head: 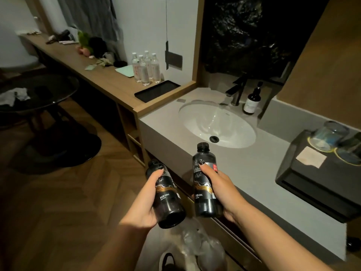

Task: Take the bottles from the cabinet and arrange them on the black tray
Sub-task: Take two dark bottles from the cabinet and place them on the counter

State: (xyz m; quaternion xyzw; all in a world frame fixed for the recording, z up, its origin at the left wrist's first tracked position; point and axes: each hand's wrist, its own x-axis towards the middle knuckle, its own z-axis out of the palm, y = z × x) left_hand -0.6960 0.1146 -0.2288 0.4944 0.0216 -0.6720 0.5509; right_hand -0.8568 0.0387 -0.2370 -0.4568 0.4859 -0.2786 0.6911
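My left hand [145, 200] grips a dark bottle [170, 206] with a black and gold label, tilted away from me, over the floor in front of the vanity. My right hand [220, 190] holds a second dark bottle [205, 173] upright above the grey counter's front edge. The black tray [144, 94] lies on the wooden counter to the left of the sink, far beyond both hands, and nothing stands in it. Several clear water bottles [145, 68] stand just behind the tray.
A white sink [216, 124] with a tap and a dark soap bottle [252, 100] fills the grey counter [263, 173]. A black tray with upturned glasses [330, 137] sits at right. A round dark table [39, 90] stands at left. A plastic-lined bin [201, 247] is below my hands.
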